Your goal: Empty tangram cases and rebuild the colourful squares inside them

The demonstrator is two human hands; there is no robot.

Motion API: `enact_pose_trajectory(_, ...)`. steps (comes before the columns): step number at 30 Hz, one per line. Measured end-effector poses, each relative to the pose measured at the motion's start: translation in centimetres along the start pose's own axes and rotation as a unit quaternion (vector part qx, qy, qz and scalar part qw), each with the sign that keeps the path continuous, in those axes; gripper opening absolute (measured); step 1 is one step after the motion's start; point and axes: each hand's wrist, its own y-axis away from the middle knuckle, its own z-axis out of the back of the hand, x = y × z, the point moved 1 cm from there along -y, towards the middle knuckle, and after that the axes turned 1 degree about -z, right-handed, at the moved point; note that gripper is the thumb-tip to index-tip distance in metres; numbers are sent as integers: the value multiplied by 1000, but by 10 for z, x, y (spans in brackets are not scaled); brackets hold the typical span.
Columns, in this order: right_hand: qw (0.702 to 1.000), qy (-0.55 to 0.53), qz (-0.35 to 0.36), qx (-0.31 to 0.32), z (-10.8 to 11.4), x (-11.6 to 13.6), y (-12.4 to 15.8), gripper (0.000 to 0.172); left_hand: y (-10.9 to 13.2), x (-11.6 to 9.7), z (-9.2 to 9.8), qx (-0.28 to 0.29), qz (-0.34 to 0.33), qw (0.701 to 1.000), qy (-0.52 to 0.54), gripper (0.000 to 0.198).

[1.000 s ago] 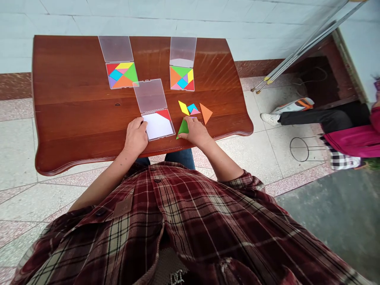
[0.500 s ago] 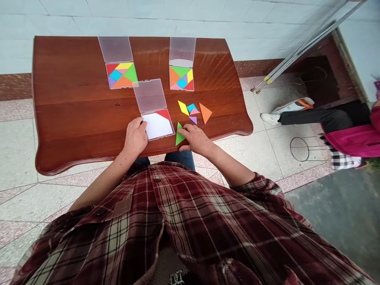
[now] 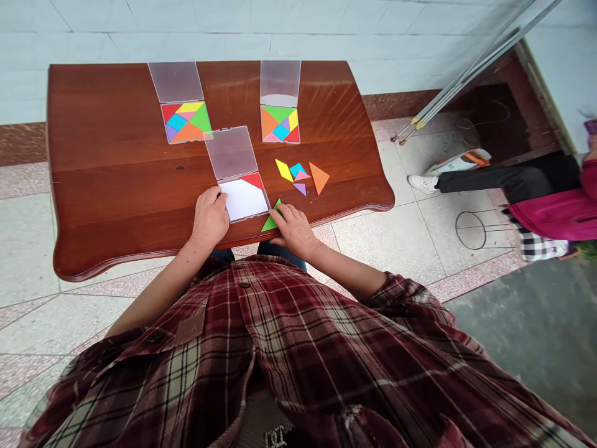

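Note:
My left hand (image 3: 209,214) is closed on the left edge of an open tangram case (image 3: 227,216), whose white tray (image 3: 241,200) holds one red triangle (image 3: 254,180) in its upper right corner. Right of the case, my right hand (image 3: 295,230) has its fingers on a large green triangle (image 3: 269,223) at the table's front edge, with the thumb lower down by the edge. Part of the triangle is hidden under the fingers. Beyond that hand lie a yellow parallelogram (image 3: 284,170), a blue square (image 3: 295,168), a pink triangle (image 3: 302,176), a purple triangle (image 3: 301,188) and an orange triangle (image 3: 318,178).
Two filled tangram cases with raised clear lids stand farther back, a left one (image 3: 185,142) and a right one (image 3: 280,142). The wooden table (image 3: 116,186) meets a tiled wall. Crutches (image 3: 448,96) lean at right, near a seated person's leg (image 3: 471,183).
My right hand has moved left and slightly toward me, and the green triangle has turned and come closer to the case. My left hand stays at the case's edge.

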Motion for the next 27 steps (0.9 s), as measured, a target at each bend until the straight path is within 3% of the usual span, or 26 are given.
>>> enact_pose_trajectory(17, 999, -28, 3, -30, 1, -4, 2, 75, 0, -3, 2, 2, -2, 1000, 10, 40)
enact_pose_trajectory(27, 997, -41, 57, -18, -5, -22, 12, 50, 0, -3, 2, 4, -7, 1000, -1, 38)
